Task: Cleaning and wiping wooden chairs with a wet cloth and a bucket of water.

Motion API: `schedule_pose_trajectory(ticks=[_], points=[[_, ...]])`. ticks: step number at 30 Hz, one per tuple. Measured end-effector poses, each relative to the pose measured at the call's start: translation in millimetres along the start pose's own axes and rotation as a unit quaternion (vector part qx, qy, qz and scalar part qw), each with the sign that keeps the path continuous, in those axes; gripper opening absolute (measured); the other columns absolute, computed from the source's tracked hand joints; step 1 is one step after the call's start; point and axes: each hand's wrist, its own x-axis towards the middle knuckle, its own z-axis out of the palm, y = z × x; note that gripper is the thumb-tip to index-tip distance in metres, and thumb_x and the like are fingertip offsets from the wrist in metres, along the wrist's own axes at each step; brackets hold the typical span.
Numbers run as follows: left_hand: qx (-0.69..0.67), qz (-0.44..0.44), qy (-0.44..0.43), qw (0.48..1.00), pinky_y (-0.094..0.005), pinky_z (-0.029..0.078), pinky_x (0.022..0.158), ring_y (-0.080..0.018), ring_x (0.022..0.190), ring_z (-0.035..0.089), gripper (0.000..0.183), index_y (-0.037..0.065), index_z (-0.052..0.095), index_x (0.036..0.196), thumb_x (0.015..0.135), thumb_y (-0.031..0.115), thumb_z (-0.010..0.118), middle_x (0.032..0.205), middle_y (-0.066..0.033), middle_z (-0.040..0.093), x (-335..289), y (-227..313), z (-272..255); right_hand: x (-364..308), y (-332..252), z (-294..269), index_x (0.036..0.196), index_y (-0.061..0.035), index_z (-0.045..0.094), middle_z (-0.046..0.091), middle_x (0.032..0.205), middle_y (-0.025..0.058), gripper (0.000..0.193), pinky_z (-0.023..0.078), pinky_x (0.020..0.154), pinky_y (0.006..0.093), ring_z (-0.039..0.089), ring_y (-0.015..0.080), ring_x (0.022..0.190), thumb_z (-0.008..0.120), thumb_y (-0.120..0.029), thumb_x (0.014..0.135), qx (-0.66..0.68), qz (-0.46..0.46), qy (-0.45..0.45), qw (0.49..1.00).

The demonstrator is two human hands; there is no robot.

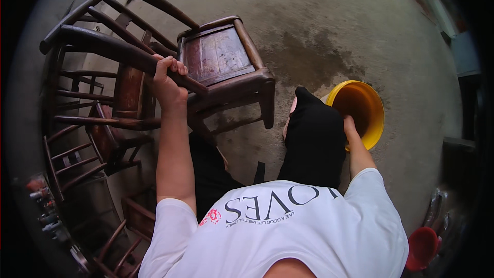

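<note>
"What's nearest?"

"The white T-shirt (288, 231) at six o'clock, with the black trousers (315, 141) beyond it."

"And the hands?"

"The right hand (352, 128), at three o'clock, is at the near rim of the yellow bucket (380, 110). Its fingers are partly hidden, so I can't tell how they stand. The left hand (170, 80), at ten, has its fingers clamped around a bar of the dark wooden chair (217, 54)."

"Where's that chair?"

"From ten to eleven o'clock, its panelled seat facing upward."

"Farther out?"

"More wooden chairs (105, 136) at nine, and a dark damp patch (309, 57) on the concrete floor (411, 46) at one."
</note>
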Motion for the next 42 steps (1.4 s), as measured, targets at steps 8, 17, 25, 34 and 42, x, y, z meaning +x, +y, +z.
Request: schedule_pose_trajectory(ticks=[8,17,25,34,42], points=[[0.017,-0.034,-0.043,0.998,-0.0251,0.036,0.049,-0.0133,0.048,0.04,0.006,0.012,0.043,0.078,0.076,0.012,0.049,0.054,0.0002,0.036,34,17,-97,21,3,-14,0.097,0.006,0.062,0.059,0.1,0.0284,0.047,0.045,0.081,0.0404,0.056,0.0391,0.101,0.052,-0.038,0.085,-0.053,0.12,0.113,0.985],[0.14,0.019,0.142,0.98,-0.0255,0.039,0.058,-0.0129,0.056,0.044,0.006,0.011,0.044,0.075,0.077,0.017,0.046,0.058,-0.0016,0.043,-25,8,-138,-19,-33,-14,0.113,-0.0006,0.057,0.064,0.103,0.0159,0.04,0.045,0.082,0.0324,0.06,0.0259,0.094,0.063,-0.013,0.075,0.035,-0.035,0.058,0.997],[0.152,-0.101,0.37,0.911,-0.0306,0.041,0.072,-0.0156,0.071,0.046,0.019,0.012,0.048,0.079,0.071,0.028,0.057,0.075,-0.0009,0.045,-72,9,-175,-33,-44,-32,0.114,-0.0001,0.056,0.062,0.105,0.0116,0.036,0.045,0.085,0.0322,0.059,0.0241,0.097,0.057,-0.012,0.081,0.259,0.007,-0.208,0.943],[0.058,-0.285,0.304,0.907,-0.0374,0.022,0.106,-0.0219,0.115,0.035,0.059,0.004,0.032,0.125,0.079,0.028,0.059,0.124,-0.0109,0.035,-113,20,-102,-21,-34,-62,0.114,0.0011,0.054,0.06,0.106,0.0126,0.044,0.047,0.082,0.034,0.058,0.0237,0.097,0.057,0.002,0.071,0.329,0.036,-0.139,0.934],[0.039,-0.376,-0.233,0.896,-0.0313,0.043,0.08,-0.0163,0.096,0.055,0.026,0.003,0.053,0.111,0.088,0.013,0.048,0.104,-0.0077,0.059,-154,-73,184,-13,-42,-72,0.118,-0.011,0.056,0.063,0.103,0.0051,0.038,0.045,0.082,0.0363,0.059,0.0223,0.094,0.059,-0.017,0.081,0.424,0.164,-0.214,0.864]])
